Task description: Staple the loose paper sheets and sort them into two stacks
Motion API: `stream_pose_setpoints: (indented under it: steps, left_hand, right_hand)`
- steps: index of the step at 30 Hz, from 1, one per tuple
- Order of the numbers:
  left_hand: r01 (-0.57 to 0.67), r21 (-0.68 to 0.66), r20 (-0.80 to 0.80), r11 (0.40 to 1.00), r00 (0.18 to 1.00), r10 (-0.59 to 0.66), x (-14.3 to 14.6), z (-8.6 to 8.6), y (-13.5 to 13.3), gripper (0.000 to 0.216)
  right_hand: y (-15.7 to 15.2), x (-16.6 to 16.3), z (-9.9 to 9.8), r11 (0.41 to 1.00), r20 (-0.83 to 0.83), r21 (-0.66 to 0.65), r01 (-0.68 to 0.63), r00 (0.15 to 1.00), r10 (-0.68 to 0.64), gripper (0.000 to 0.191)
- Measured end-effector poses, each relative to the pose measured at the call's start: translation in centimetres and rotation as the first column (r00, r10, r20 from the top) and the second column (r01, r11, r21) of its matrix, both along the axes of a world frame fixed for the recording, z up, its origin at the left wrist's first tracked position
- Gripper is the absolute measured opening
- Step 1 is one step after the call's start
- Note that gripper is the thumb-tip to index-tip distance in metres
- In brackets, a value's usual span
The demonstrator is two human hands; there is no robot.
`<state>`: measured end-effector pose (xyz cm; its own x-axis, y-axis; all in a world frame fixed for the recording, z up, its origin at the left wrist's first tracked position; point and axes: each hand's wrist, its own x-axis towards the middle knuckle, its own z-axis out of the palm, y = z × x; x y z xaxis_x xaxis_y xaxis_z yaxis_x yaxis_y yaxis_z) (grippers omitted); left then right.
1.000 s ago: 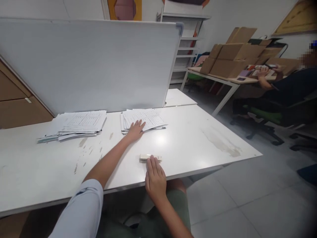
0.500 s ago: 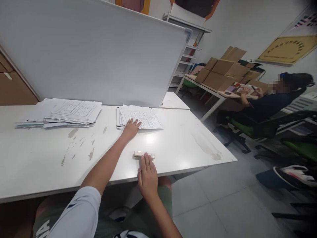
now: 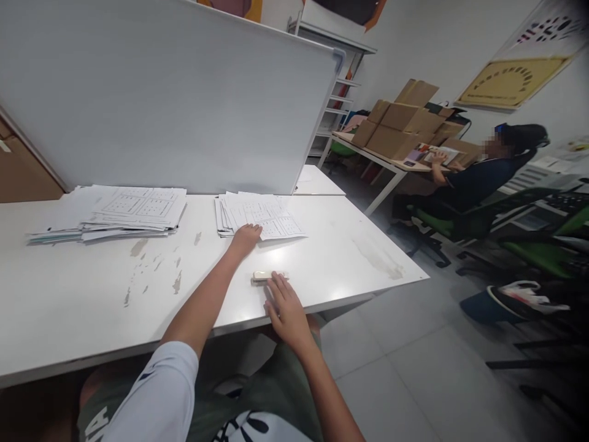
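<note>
My left hand [image 3: 245, 238] lies flat, fingers spread, on the near edge of a small stack of printed sheets [image 3: 260, 215] on the white table [image 3: 69, 294]. My right hand [image 3: 284, 307] rests open near the table's front edge, its fingertips touching a small cream stapler-like object [image 3: 264, 276] that lies flat on the tabletop. A larger, looser pile of printed papers [image 3: 115, 212] sits further left on the table, away from both hands.
A big whiteboard [image 3: 161, 92] stands along the table's far edge. At the right, another person [image 3: 478, 178] sits on a green chair at a second table with cardboard boxes [image 3: 405, 123]. More chairs [image 3: 543, 245] and a bag [image 3: 510, 294] stand on the tiled floor.
The view has swung right and tilted down. My left hand stays on the small stack. My right hand has turned slightly, fingertips still at the cream object.
</note>
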<state>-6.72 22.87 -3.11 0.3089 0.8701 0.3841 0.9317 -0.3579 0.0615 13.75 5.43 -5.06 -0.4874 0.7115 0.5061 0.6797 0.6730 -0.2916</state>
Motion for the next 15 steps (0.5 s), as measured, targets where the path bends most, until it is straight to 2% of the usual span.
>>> stream_pose_setpoints:
  steps: [2,4,6,9,12,13,15]
  left_hand:
    - [0.003,-0.002,0.011,1.000,1.000,-0.003,0.0,0.1,-0.2,0.049]
    - [0.001,0.003,0.021,1.000,1.000,-0.001,-0.1,0.1,-0.2,0.050]
    - [-0.005,0.016,0.033,1.000,0.999,0.005,-0.2,0.2,-0.2,0.051]
    - [-0.041,0.041,0.056,0.998,0.998,0.039,-0.4,0.1,0.0,0.050]
    - [-0.105,0.043,0.077,0.994,0.992,0.101,-0.5,-0.2,0.1,0.049]
    - [-0.118,0.034,0.079,0.992,0.990,0.115,-0.5,-0.3,0.1,0.049]
    - [-0.128,0.011,0.075,0.992,0.989,0.127,-0.5,-0.4,0.2,0.048]
  right_hand:
    - [-0.6,0.2,-0.1,0.999,-0.016,0.038,0.013,1.000,-0.013,0.054]
    - [-2.4,1.0,-1.2,0.995,-0.060,0.098,0.009,0.998,-0.003,0.055]
    - [-5.1,2.5,-3.5,0.989,-0.100,0.144,-0.024,0.994,0.039,0.058]
    - [-9.3,5.9,-8.9,0.997,-0.105,0.080,-0.002,0.994,0.010,0.054]
    - [-12.2,9.4,-14.1,0.982,-0.100,-0.152,0.115,0.986,-0.131,0.037]
    - [-12.7,10.3,-15.4,0.942,-0.132,-0.262,0.210,0.959,-0.250,0.035]
    - [-12.8,11.7,-17.3,0.809,-0.147,-0.472,0.350,0.874,-0.463,0.047]
